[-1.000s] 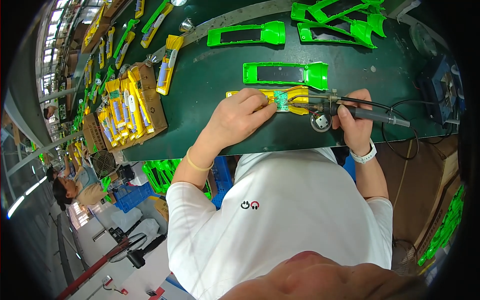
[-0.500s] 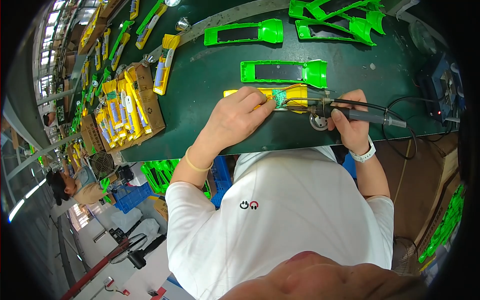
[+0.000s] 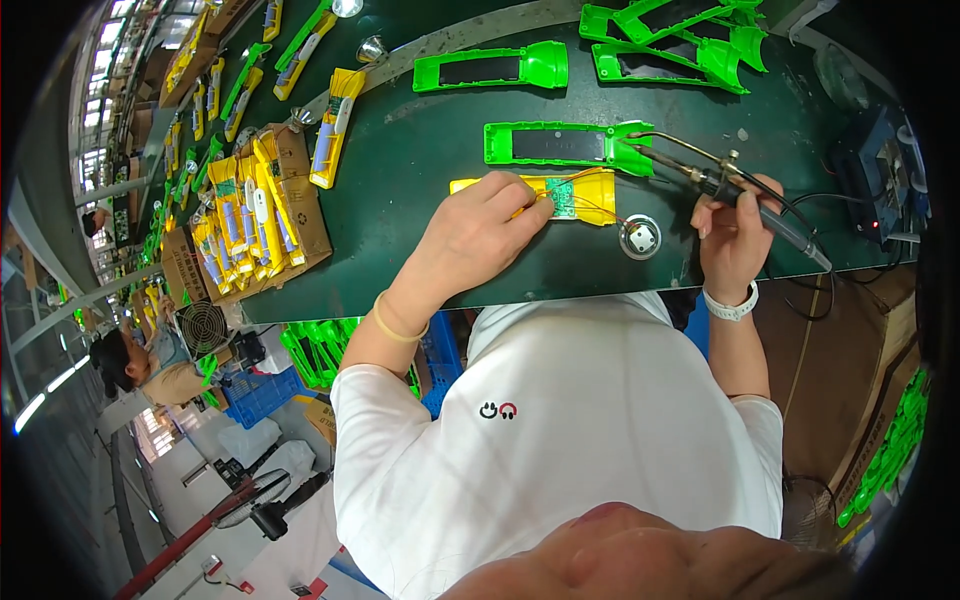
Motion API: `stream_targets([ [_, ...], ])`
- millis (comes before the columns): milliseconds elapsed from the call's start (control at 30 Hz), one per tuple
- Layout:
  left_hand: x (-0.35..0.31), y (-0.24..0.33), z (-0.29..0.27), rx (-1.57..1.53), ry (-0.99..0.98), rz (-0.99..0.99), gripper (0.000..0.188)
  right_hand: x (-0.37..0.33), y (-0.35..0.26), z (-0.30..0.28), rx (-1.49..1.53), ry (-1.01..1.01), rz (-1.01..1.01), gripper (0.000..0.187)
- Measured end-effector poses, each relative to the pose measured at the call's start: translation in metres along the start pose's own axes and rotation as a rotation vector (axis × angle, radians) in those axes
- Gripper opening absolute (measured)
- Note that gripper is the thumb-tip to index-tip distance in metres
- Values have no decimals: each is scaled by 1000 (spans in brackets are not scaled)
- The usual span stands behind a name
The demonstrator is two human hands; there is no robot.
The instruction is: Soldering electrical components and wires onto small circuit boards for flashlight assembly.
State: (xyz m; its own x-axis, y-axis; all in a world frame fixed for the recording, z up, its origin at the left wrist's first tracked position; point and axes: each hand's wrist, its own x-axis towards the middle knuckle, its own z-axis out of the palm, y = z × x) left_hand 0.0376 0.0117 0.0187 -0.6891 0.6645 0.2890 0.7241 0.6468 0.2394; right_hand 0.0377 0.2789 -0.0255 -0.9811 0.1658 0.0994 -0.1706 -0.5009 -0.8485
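Lifted off the crosswise yellow housing (image 3: 580,195), the right hand (image 3: 735,235) grips the soldering iron (image 3: 745,200), tip leftward.

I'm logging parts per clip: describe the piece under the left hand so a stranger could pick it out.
On the dark green bench, look just past its near edge, in front of the white shirt. The left hand presses on a long yellow shell lying flat, a small green circuit board inside. The shells beyond it are green and untouched.

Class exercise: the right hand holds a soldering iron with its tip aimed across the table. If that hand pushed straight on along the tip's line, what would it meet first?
Probably the green shell lying beyond the yellow housing: the soldering iron in the right hand points at its flared end, though height above it is unclear.
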Motion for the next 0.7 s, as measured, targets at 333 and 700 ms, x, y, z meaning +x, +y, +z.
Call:
stream_targets([
  [333,49,14,27,-72,165,-140,18,16,-16,9,26,84,-74,16],
  [700,46,15,45,-188,178,-314,14,41,-5,13,-85,-39,26,17],
])
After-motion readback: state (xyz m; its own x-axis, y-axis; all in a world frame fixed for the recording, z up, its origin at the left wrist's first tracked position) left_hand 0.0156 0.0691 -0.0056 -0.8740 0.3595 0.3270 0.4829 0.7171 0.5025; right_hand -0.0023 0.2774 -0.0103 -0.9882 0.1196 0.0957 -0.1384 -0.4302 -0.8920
